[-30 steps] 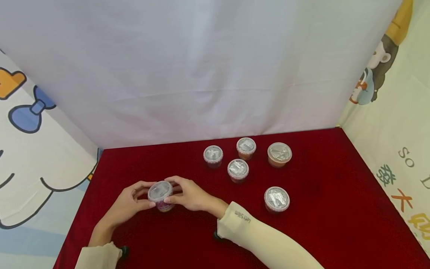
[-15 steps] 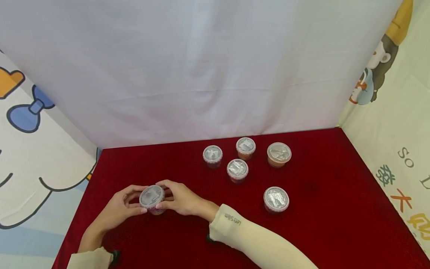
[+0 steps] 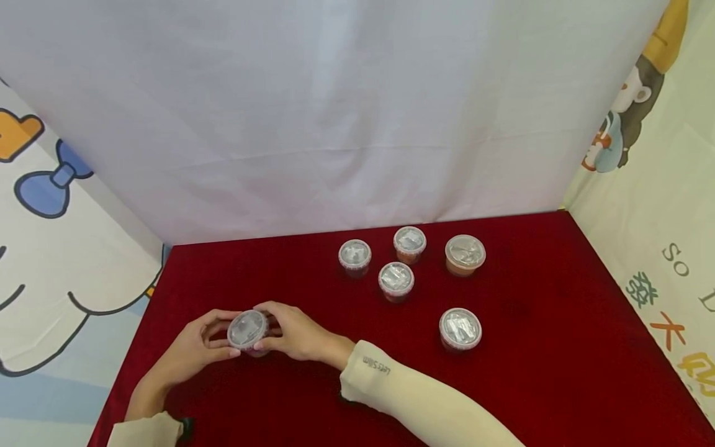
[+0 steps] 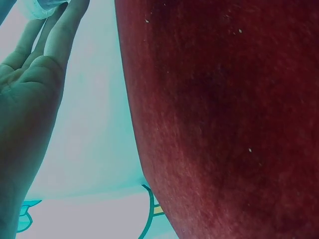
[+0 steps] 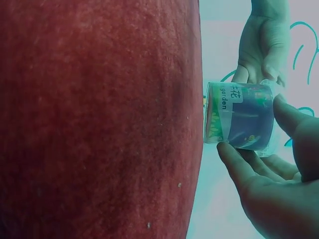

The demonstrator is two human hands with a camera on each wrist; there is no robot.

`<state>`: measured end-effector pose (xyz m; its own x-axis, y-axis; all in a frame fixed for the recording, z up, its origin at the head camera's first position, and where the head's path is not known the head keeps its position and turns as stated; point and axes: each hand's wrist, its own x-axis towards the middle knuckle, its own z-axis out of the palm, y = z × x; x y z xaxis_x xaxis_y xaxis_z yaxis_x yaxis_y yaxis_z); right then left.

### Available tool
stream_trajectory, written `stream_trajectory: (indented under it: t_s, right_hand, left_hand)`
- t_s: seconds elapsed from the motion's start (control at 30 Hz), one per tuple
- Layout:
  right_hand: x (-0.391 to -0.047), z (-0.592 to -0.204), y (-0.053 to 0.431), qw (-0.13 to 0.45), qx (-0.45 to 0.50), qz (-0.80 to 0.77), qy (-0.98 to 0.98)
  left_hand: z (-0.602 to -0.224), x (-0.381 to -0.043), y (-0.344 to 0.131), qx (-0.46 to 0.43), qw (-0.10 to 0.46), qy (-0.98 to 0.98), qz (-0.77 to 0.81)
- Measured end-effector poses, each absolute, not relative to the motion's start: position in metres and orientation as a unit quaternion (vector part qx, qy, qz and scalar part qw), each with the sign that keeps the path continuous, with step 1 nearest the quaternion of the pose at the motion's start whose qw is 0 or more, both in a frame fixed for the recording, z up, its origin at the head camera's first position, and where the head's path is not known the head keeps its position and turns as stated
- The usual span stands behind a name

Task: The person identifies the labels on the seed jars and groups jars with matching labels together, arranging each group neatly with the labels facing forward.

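Between my two hands is a small round plastic tub (image 3: 247, 329) with a clear lid, at the left of the red cloth. My left hand (image 3: 192, 347) holds its left side, thumb at the near rim and fingers behind. On the right side, my right hand (image 3: 298, 332) grips it with thumb and fingers. The right wrist view shows the tub (image 5: 244, 117) with a printed label and purple contents, its base close to the cloth. In the left wrist view only a bit of the tub (image 4: 42, 7) shows, above the left hand's fingers (image 4: 62, 37).
Several similar lidded tubs stand apart to the right, including a wider one (image 3: 465, 254) at the back and another (image 3: 460, 329) nearer the front. A red cloth (image 3: 530, 372) covers the table. A white curtain (image 3: 335, 124) hangs behind, with printed sheets at both sides.
Both hands have carried the tub left and slightly towards the near side, mostly in the first half second. The other tubs have stayed where they were.
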<state>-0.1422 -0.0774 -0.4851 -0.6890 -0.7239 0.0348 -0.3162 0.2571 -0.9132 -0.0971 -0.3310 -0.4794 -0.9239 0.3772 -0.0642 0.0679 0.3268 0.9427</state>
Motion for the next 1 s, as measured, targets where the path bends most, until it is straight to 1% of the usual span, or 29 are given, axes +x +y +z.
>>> stream_trajectory:
  t_s: [0.33, 0.7, 1.0]
  right_hand:
    - [-0.140, -0.494, -0.085, 0.196, -0.338, -0.515, 0.763]
    - [-0.138, -0.501, -0.089, 0.191, -0.334, -0.502, 0.774]
    - [-0.137, -0.506, -0.089, 0.204, -0.319, -0.532, 0.757]
  left_hand:
    - [-0.482, -0.097, -0.338, 0.127, 0.147, 0.813, 0.548]
    - [-0.485, -0.098, -0.339, 0.107, 0.177, 0.815, 0.541]
    - [-0.489, -0.098, -0.340, 0.112, 0.175, 0.814, 0.542]
